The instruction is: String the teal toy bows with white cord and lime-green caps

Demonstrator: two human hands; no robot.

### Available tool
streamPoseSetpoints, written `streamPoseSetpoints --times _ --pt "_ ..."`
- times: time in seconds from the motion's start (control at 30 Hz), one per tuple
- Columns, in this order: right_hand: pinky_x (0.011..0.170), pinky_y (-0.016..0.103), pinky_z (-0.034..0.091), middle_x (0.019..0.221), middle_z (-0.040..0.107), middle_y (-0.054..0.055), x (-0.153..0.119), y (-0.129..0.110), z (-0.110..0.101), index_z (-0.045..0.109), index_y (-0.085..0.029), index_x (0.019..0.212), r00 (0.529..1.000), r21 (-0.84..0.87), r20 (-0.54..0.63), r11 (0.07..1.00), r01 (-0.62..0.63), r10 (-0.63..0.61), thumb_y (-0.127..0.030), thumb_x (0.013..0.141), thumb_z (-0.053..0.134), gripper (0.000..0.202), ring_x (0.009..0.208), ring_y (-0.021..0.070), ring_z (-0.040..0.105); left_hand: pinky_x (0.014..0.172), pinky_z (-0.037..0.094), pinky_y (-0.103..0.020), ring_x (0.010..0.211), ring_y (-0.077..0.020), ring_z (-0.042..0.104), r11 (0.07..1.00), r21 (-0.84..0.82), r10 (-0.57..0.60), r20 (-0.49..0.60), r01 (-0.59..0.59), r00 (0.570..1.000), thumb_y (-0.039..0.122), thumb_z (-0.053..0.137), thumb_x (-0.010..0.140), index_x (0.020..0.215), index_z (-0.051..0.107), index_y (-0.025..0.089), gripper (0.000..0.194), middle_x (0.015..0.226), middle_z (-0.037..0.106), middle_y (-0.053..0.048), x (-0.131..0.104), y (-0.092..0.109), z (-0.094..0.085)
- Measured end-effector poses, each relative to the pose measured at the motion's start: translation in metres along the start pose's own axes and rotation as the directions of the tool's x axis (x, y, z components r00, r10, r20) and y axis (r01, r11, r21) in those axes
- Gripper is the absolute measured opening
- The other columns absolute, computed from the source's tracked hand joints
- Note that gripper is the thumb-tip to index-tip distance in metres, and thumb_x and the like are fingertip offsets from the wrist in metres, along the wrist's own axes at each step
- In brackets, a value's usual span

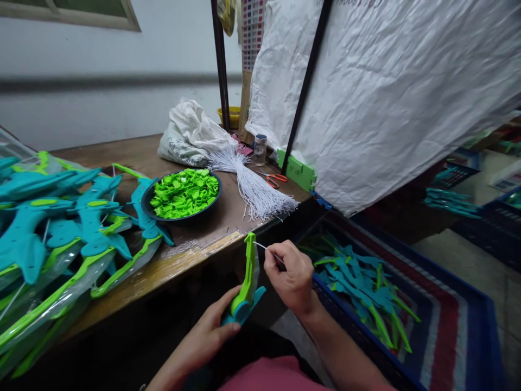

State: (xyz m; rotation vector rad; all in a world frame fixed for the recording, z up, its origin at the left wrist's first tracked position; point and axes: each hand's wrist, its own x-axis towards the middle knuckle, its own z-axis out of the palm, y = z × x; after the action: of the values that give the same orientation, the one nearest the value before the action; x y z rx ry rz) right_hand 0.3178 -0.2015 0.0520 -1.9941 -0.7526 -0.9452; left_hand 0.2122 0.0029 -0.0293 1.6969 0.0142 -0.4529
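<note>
My left hand (215, 320) is closed round the teal base of a green and teal plastic piece (247, 277), which stands roughly upright in front of the table edge. A thin white string (260, 245) runs from the upper end of that piece to my right hand (290, 271). The fingers of my right hand are pinched on the string. On the table, a dark bowl (217, 202) holds many small green parts (185, 193). Beside it lies a bundle of white strings (260, 193).
Many teal and green pieces (95, 217) are heaped at the table's left. Orange-handled scissors (280, 177), a jar (260, 149) and a white sack (189, 133) sit farther back. At lower right, a striped lined bin (443, 326) holds more pieces (362, 282).
</note>
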Motion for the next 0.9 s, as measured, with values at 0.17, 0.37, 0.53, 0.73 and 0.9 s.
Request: streamPoseSetpoints --times 0.17,0.37,0.53,0.73,0.9 --pt "0.057 0.023 0.041 0.069 0.055 -0.003 -0.003 0.000 0.008 0.060 -0.019 0.086 0.999 -0.018 0.033 1.000 0.015 -0.014 -0.010 0.097 0.057 0.014 0.058 0.0086 0.052 0.127 0.018 -0.057 0.149 -0.0357 0.039 1.000 0.014 -0.003 -0.016 0.004 1.000 0.028 0.069 0.083 0.154 0.047 0.023 0.074 0.160 0.048 -0.012 -0.002 -0.003 0.001" --pt "0.058 0.024 0.041 0.070 0.055 -0.003 -0.004 0.001 0.013 0.060 -0.018 0.086 0.999 -0.042 0.041 0.999 0.030 -0.028 -0.011 0.099 0.055 0.015 0.059 0.0095 0.052 0.127 0.018 -0.057 0.150 -0.0349 0.038 0.999 0.036 0.004 -0.011 -0.004 1.000 0.028 0.069 0.084 0.155 0.046 0.023 0.074 0.162 0.045 -0.012 -0.003 -0.004 0.002" --pt "0.057 0.025 0.040 0.067 0.053 -0.003 -0.004 0.001 0.013 0.059 -0.019 0.084 0.998 -0.070 0.055 0.996 0.046 -0.043 -0.012 0.099 0.054 0.017 0.057 0.0099 0.050 0.126 0.022 -0.058 0.149 -0.0350 0.041 0.998 0.045 0.038 -0.013 -0.037 0.999 0.026 0.068 0.084 0.153 0.049 0.025 0.072 0.160 0.048 -0.011 -0.003 -0.001 0.003" --pt "0.068 0.025 0.051 0.084 0.062 0.003 -0.001 0.002 0.016 0.062 -0.018 0.095 0.995 -0.060 0.093 0.998 0.029 -0.024 -0.016 0.101 0.055 0.009 0.074 0.0136 0.062 0.124 0.025 -0.059 0.147 -0.0342 0.045 0.989 0.125 0.077 -0.031 -0.073 0.997 0.020 0.065 0.084 0.154 0.048 0.028 0.072 0.158 0.050 -0.010 -0.004 -0.001 0.008" --pt "0.086 0.033 0.057 0.122 0.061 0.016 0.005 0.005 0.020 0.060 -0.014 0.121 0.985 -0.154 0.172 0.987 0.036 -0.009 -0.027 0.100 0.058 0.024 0.106 0.0239 0.066 0.124 0.026 -0.059 0.147 -0.0323 0.044 0.970 0.227 0.094 -0.020 -0.087 0.995 0.013 0.060 0.085 0.156 0.044 0.027 0.074 0.160 0.048 -0.010 -0.005 0.008 0.019"
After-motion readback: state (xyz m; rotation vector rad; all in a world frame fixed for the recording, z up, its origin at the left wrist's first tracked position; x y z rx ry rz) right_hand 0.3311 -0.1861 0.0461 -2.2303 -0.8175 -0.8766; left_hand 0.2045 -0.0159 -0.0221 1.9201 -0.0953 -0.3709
